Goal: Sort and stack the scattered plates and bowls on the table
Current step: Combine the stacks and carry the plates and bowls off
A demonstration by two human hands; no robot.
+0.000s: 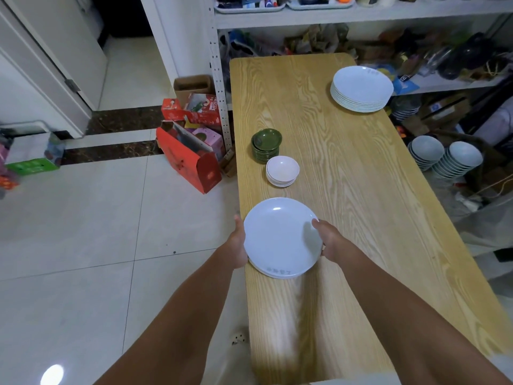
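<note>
While both bare forearms reached forward over the near end of a long wooden table [361, 218], the two hands clasped a short stack of white plates [280, 234] at the table's left edge. The left hand [238, 243] gripped the stack's left rim with its fingers hidden beneath. The right hand [331, 243] gripped the right rim, thumb laid on top. Whether the stack rested on the table or hung just above it could not be told. The top plate showed only its bare, shiny face and faint lettering at the near rim.

Farther along the table's left edge sat a low stack of pale pink bowls [282, 170], nested one inside another. Just beyond, almost touching it, stood a taller stack of small dark green dishes [266, 144]. At the table's far right corner rose a tall stack of large white plates [361, 88].

On the floor left of the table an open red carton [188, 159] held smaller printed boxes. Right of the table, two leaning stacks of white bowls [427, 151] stood side by side. Behind the table's far end, white shelving [333, 15] carried trays of small items too blurred to name.
</note>
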